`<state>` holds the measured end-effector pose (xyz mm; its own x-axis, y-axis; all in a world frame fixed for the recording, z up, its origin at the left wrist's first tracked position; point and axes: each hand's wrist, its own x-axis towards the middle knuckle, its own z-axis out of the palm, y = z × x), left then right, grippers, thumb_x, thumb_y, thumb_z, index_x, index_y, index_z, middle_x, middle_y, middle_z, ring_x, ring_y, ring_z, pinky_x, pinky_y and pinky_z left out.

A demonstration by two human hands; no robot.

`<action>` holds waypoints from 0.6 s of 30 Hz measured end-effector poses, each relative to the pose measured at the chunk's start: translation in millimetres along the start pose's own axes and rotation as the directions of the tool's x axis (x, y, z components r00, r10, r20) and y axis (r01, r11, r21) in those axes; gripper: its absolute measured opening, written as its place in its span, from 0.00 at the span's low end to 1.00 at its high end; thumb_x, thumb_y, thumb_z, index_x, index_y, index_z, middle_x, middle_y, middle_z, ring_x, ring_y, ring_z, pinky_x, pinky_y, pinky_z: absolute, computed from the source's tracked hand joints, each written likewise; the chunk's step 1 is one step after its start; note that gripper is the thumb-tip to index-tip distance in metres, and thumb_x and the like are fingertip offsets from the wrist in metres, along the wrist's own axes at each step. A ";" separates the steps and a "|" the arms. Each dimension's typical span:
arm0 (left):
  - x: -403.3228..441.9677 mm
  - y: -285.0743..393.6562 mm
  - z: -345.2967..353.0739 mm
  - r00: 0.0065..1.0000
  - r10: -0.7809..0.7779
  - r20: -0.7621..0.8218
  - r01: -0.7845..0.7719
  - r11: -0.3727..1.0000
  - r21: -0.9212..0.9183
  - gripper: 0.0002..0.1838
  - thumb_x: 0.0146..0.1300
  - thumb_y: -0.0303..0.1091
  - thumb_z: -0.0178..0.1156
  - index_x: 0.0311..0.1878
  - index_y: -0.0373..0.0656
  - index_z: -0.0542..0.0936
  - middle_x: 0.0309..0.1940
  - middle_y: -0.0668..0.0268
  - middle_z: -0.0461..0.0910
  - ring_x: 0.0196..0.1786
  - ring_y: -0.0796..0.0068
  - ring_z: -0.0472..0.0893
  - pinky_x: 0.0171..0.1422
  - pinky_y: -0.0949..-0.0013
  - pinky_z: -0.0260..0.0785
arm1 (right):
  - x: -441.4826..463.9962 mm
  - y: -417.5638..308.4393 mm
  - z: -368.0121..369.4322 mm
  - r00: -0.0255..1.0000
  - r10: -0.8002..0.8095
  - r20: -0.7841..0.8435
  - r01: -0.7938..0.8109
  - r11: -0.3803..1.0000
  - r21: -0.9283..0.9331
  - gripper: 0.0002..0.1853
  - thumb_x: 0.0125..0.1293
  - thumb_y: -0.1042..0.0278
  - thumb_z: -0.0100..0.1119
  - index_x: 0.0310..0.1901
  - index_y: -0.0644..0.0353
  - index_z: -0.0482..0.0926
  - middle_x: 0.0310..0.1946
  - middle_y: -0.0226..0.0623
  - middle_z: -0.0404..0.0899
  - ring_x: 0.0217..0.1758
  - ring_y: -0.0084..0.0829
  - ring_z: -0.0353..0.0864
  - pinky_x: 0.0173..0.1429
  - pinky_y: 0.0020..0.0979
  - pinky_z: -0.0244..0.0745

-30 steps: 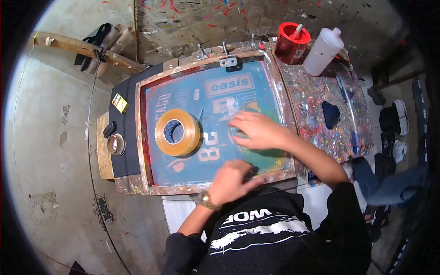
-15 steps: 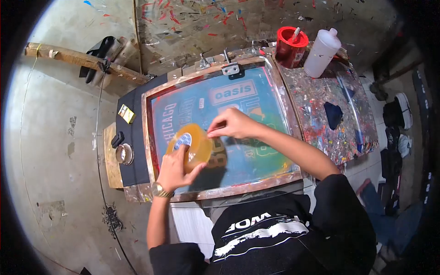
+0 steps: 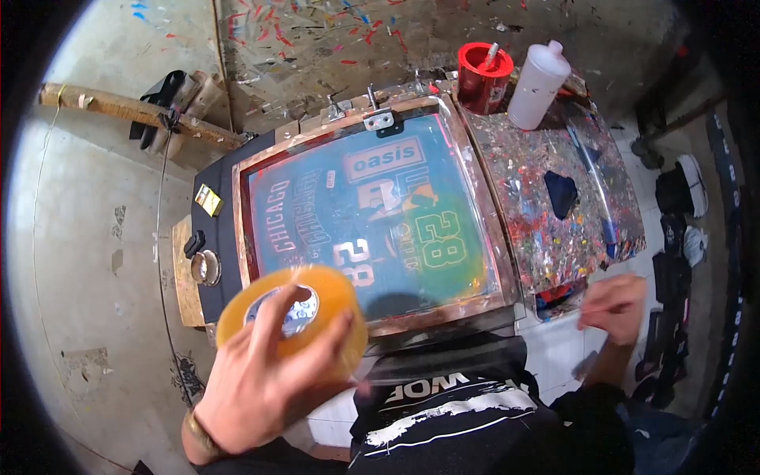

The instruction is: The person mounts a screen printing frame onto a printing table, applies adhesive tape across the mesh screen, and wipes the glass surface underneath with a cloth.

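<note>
Head view: two bare hands are apart, in front of a person's black shirt (image 3: 447, 418).
Left hand (image 3: 265, 372): it holds the tape roll (image 3: 336, 289), with one finger inside the core and the thumb along the side; a gold-coloured watch (image 3: 198, 437) is on the wrist.
Tape roll: amber, tilted, it covers the near left corner of the wooden frame (image 3: 443, 312) from the camera.
Right hand (image 3: 616, 307): narrow, fingers drawn together, well apart from the roll, beside the paint-stained board (image 3: 522, 206). A faint clear band extends from the roll towards this hand; because of blur, I cannot tell if the fingertips hold its end.
Blue mesh (image 3: 317, 154): it lies inside the frame and carries "oasis", "CHICAGO" and "28", with a greenish area at the right.
Far end of board: a red pot (image 3: 483, 83) and a white bottle (image 3: 538, 87) stand side by side.
Middle of board: a dark blue piece (image 3: 561, 195) lies flat.
Left of frame: a small yellow box (image 3: 209, 200) and a round dish (image 3: 207, 267).
</note>
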<state>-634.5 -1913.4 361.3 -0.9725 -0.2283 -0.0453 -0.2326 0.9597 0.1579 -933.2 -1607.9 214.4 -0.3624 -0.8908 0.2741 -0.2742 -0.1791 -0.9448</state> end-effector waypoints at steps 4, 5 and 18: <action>-36.2 15.3 -30.8 0.905 0.360 -0.226 -0.332 0.931 0.155 0.25 0.58 0.48 0.71 0.60 0.58 0.84 0.52 0.47 0.83 0.39 0.59 0.87 0.33 0.64 0.79 | -11.9 -41.4 -18.9 0.949 -0.303 -0.088 0.313 0.937 0.157 0.10 0.61 0.71 0.76 0.43 0.62 0.88 0.32 0.40 0.89 0.30 0.31 0.90 0.35 0.29 0.87; -43.8 11.1 -29.6 0.818 0.498 -0.289 -0.446 0.865 0.228 0.23 0.64 0.36 0.68 0.63 0.59 0.84 0.50 0.47 0.86 0.35 0.59 0.88 0.31 0.62 0.79 | 0.0 -38.2 -50.3 0.789 -0.571 0.227 0.544 0.821 0.176 0.12 0.61 0.70 0.76 0.46 0.61 0.88 0.34 0.39 0.89 0.32 0.31 0.90 0.37 0.28 0.88; -63.8 -5.4 -52.4 0.877 0.434 -0.207 -0.396 0.896 0.202 0.23 0.65 0.55 0.68 0.62 0.62 0.83 0.52 0.48 0.83 0.39 0.58 0.87 0.38 0.62 0.80 | 34.5 54.7 21.6 0.992 0.007 -0.125 -0.030 0.983 -0.184 0.02 0.60 0.77 0.72 0.33 0.66 0.88 0.26 0.40 0.87 0.28 0.24 0.86 0.30 0.27 0.78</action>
<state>-571.6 -1912.6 415.1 -0.9552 0.1828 0.2330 0.1785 0.9831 -0.0394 -941.4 -1657.5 168.3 -0.4731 -0.8328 0.2875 -0.4220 -0.0722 -0.9037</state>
